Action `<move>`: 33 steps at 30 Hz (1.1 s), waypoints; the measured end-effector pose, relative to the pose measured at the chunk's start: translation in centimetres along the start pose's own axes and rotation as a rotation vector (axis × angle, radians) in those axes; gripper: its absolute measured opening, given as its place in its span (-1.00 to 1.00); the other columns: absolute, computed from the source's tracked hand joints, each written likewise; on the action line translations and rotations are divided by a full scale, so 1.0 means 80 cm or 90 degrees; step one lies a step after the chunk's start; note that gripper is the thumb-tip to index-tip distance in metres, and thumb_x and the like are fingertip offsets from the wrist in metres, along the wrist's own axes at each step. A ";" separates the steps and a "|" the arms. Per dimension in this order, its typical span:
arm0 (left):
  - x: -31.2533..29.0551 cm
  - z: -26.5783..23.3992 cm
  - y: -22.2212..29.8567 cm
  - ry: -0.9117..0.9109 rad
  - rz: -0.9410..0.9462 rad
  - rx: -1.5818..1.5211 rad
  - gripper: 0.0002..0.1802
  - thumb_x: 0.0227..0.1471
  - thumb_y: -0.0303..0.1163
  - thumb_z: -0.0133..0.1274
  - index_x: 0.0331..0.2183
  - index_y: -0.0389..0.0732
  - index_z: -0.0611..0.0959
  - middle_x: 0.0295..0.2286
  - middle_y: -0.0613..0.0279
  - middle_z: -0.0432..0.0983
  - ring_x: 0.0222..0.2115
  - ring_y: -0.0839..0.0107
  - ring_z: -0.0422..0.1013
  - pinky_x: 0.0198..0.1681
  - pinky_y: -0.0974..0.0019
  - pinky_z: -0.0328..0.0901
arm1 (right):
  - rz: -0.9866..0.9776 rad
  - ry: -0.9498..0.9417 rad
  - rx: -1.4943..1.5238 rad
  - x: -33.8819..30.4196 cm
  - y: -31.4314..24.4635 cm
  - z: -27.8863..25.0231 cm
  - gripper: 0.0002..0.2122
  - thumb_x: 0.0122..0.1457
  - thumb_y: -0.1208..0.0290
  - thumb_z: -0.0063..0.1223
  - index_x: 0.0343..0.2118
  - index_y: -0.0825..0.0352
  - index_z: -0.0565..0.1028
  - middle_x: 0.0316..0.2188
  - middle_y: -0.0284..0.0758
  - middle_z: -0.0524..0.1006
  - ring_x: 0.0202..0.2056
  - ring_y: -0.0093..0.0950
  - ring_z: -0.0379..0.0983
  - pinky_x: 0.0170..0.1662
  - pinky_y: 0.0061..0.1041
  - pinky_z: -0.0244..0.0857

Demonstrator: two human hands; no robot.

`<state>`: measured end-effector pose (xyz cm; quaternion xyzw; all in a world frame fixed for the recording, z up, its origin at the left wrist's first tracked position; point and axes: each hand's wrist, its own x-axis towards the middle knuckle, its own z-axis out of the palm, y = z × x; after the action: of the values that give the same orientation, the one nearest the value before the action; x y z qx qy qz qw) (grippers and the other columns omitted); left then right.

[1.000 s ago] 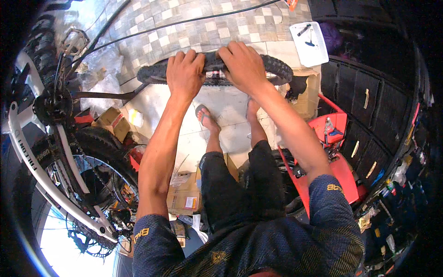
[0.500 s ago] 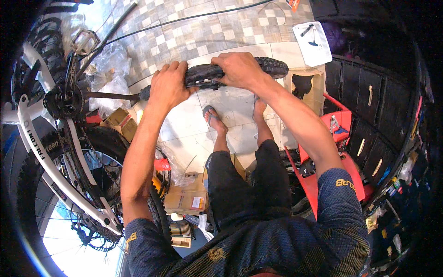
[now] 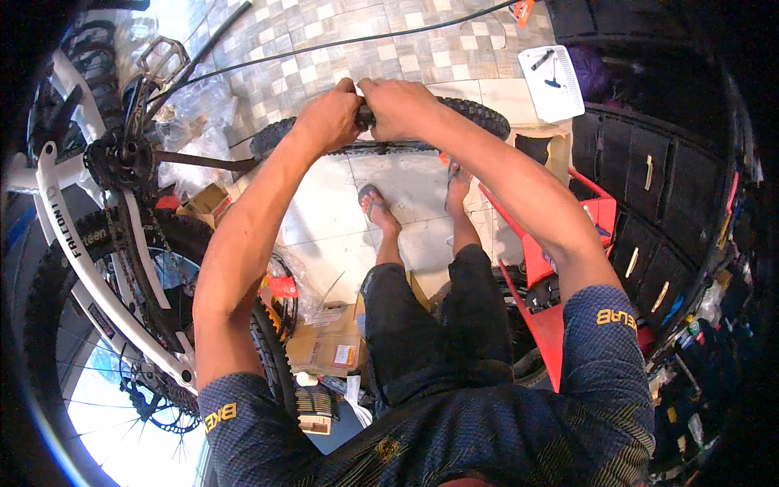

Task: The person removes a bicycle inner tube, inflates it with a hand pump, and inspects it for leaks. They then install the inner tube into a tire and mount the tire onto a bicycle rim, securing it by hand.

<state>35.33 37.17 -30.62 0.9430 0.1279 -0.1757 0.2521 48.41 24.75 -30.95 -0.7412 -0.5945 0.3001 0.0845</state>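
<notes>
A black knobby bicycle tyre [image 3: 479, 115] stands edge-on in front of me, its tread facing up, above the pale floor tiles. My left hand [image 3: 329, 118] is closed around its top, left of the middle. Just to the right, my right hand [image 3: 399, 109] also grips the tyre, with the fingertips of both hands nearly meeting. Between them a short dark piece of tyre shows, looking pinched or raised. Below the hands runs a thin dark edge, likely the rim. The fingers' undersides are hidden.
On the left stands a white bicycle frame [image 3: 122, 300] with a pedal [image 3: 164, 61] and a rear tyre. A white tray [image 3: 560, 101] with small tools lies at the upper right, near dark drawers [image 3: 629, 166]. Red stands [image 3: 596, 207] and a cardboard box [image 3: 320, 351] flank my legs.
Both hands have moved closer together along the tyre, the left one to the right. More tyre shows on the left, and the view has shifted slightly.
</notes>
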 end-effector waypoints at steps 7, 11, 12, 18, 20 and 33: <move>0.037 -0.010 -0.014 -0.057 -0.039 0.034 -0.77 -0.04 -0.37 0.18 -0.30 -0.26 0.72 -0.33 -0.21 0.65 -0.27 -0.19 0.59 -0.16 -0.07 0.50 | 0.038 -0.102 0.034 0.035 0.021 -0.015 -0.78 -0.09 0.49 0.15 -0.36 0.44 0.68 -0.27 0.03 0.67 -0.18 -0.04 0.65 -0.13 -0.10 0.53; 0.049 -0.015 -0.021 -0.043 -0.077 0.057 -0.73 -0.04 -0.33 0.21 -0.25 -0.21 0.71 -0.34 -0.19 0.65 -0.27 -0.19 0.58 -0.17 -0.12 0.48 | 0.065 -0.088 0.011 0.052 0.022 -0.021 -0.79 -0.06 0.46 0.17 -0.35 0.40 0.68 -0.26 0.01 0.67 -0.18 -0.06 0.65 -0.12 -0.10 0.53; 0.053 -0.019 -0.020 -0.038 -0.085 0.061 -0.71 -0.05 -0.31 0.24 -0.24 -0.22 0.70 -0.35 -0.20 0.65 -0.28 -0.20 0.58 -0.18 -0.13 0.48 | 0.065 -0.062 0.005 0.054 0.025 -0.020 -0.79 -0.05 0.45 0.19 -0.33 0.40 0.68 -0.26 0.01 0.67 -0.17 -0.06 0.65 -0.11 -0.10 0.53; 0.065 -0.006 -0.034 0.090 -0.038 0.061 -0.79 -0.01 -0.39 0.13 -0.28 -0.19 0.71 -0.42 -0.12 0.65 -0.36 -0.12 0.59 -0.28 -0.10 0.48 | 0.054 0.030 -0.027 0.065 0.039 -0.013 -0.70 0.04 0.38 0.25 -0.15 0.35 0.61 -0.22 -0.03 0.66 -0.14 -0.09 0.64 -0.07 -0.10 0.53; 0.072 -0.002 -0.036 0.102 -0.028 0.059 -0.80 -0.01 -0.40 0.11 -0.28 -0.18 0.71 -0.44 -0.12 0.65 -0.37 -0.11 0.59 -0.30 -0.09 0.48 | 0.053 0.052 -0.032 0.067 0.045 -0.010 -0.69 0.05 0.39 0.24 -0.13 0.35 0.60 -0.20 -0.05 0.66 -0.12 -0.09 0.63 -0.06 -0.10 0.52; 0.049 0.023 -0.045 0.136 0.030 0.051 -0.80 -0.02 -0.48 0.05 -0.29 -0.18 0.67 -0.35 -0.05 0.64 -0.32 -0.11 0.57 -0.27 -0.06 0.46 | 0.038 0.177 -0.046 0.040 0.033 0.025 -0.79 0.03 0.54 0.15 -0.22 0.32 0.56 -0.25 -0.19 0.61 -0.16 -0.11 0.60 -0.14 -0.14 0.51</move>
<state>37.20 39.78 -35.22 0.9684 0.1247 -0.0733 0.2031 49.85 26.54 -34.96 -0.7957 -0.5650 0.1750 0.1304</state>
